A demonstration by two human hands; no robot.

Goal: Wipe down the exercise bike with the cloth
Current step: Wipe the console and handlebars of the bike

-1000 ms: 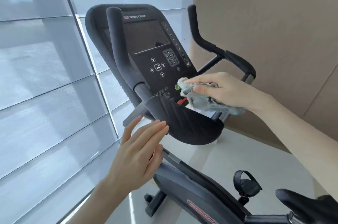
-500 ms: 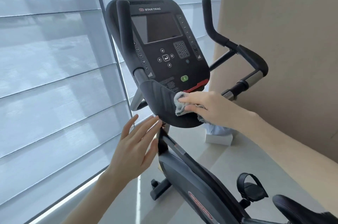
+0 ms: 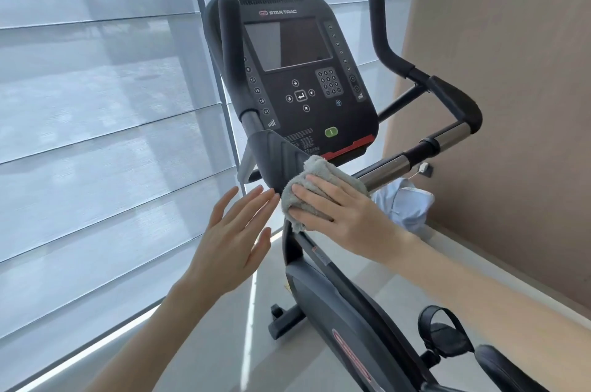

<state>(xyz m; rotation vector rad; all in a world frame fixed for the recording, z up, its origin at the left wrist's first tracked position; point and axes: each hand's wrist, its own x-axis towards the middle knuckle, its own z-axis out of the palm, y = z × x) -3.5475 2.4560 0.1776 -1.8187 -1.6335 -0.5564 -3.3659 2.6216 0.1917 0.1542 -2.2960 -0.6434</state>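
Hidden / cut off:
- Exercise bike (image 3: 335, 311) is only partly in frame. Its saddle (image 3: 502, 369) is cut by the lower right edge, and the base runs out of the bottom.
- One strapped pedal (image 3: 444, 334) shows at lower right.
- The red logo on the bike's body is blurred and can't be read.
- A pale blue object (image 3: 403, 206) lies on the floor (image 3: 208, 343) at centre right, half covered by the right wrist. I can't tell what it is.
- The lower tip of the ribbed cowl (image 3: 275, 158) under the console (image 3: 303, 71) is covered by the cloth.
- Both forearms leave the frame at the bottom.

Grip:
- Right hand (image 3: 345, 215), centre of frame, lies flat on the grey cloth (image 3: 323, 174). Its fingers are spread and nearly straight, pressing the cloth onto the cowl's tip and the top of the post below. One fold hangs under the hand. Whether the thumb hooks that fold can't be made out.
- Left hand (image 3: 233, 238), lower centre left, holds nothing. The palm faces the bike, with fingers straight and close together and the thumb apart. Its fingertips are just beside the cloth's left edge, but contact is uncertain.

Surroundings:
- Sheer blind (image 3: 96, 135) fills the left half.
- Tan wall (image 3: 511, 71) is at upper right, behind the right handlebar (image 3: 447, 97).
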